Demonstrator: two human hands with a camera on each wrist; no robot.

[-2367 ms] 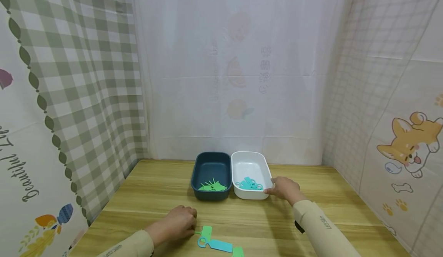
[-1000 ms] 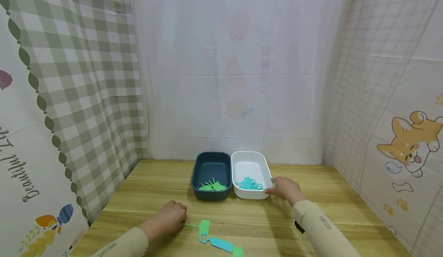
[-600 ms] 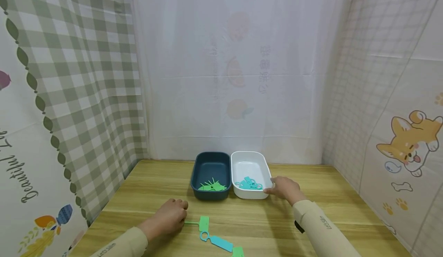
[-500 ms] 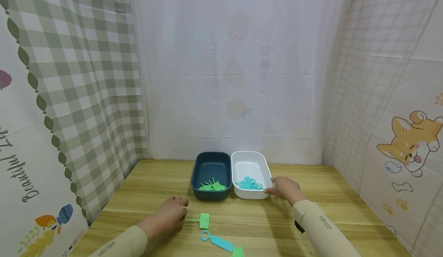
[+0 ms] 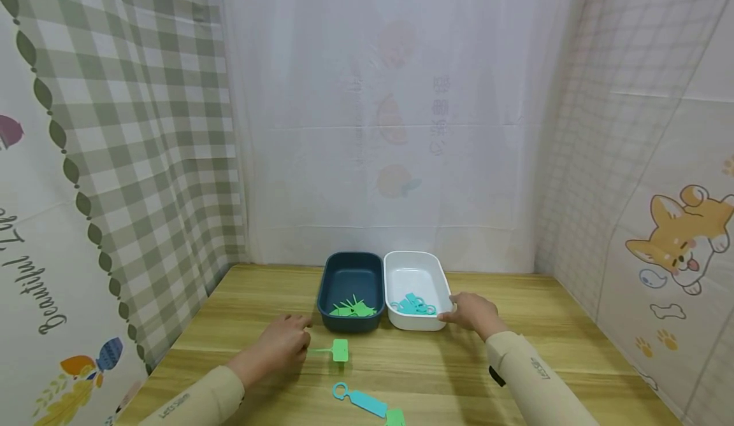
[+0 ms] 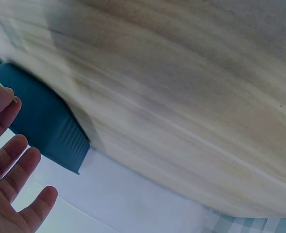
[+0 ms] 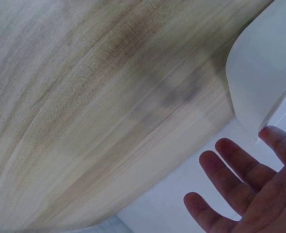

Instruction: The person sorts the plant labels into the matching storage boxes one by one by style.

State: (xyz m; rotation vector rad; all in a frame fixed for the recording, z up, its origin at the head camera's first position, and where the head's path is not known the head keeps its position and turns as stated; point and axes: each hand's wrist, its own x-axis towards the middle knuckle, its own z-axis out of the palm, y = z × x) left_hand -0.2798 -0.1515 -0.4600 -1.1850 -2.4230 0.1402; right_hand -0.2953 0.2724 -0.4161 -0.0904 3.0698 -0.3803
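Observation:
My left hand (image 5: 279, 343) pinches the thin tail of a green plastic tag (image 5: 340, 350) between thumb and index finger. The tag hangs just above the table, in front of the navy bin (image 5: 351, 325); its other fingers are spread in the left wrist view. Several green tags (image 5: 354, 309) lie in the navy bin. My right hand (image 5: 473, 313) holds the front right corner of the white bin (image 5: 415, 323), index finger on the rim, thumb mostly out of the right wrist view. Several turquoise ring-ended tags (image 5: 413, 304) lie inside it.
A turquoise tag (image 5: 367, 403) with a ring end lies on the wooden table (image 5: 459, 381) near its front. Another green tag (image 5: 394, 417) is partly cut off at the lower frame edge. Curtains (image 5: 378, 127) hang behind and at both sides.
The green tag has come off the turquoise one it overlapped, drawn left, then lifted forward toward the navy bin in my left hand. My right hand stays on the white bin.

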